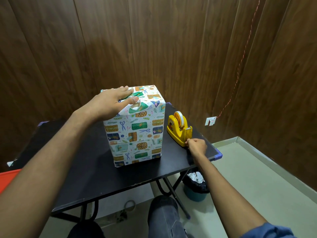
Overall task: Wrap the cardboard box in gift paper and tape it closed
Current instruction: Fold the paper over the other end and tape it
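Partly, the top of the wrapped box [135,127] was covered by the left hand [109,103], so the folded paper flaps beneath the palm could not be made out; only a green-printed flap edge showed past the fingertips. Whatever the right hand [197,146] pinched at the near end of the yellow tape dispenser [179,130] was too small to see, and clear tape could not be told apart from the black worktop [89,169]. Under the worktop's right edge stood a bin [195,186] lined with a black bag, holding crumpled white paper scraps, its lower part cut off by the table leg.

The box stood upright near the middle of the worktop, fully covered in gift paper printed with parcels and scissors. The left hand lay flat on its top with fingers straight, pressing down. The right hand was well to the right of the box, fingers curled at the dispenser's cutter end, just touching it.
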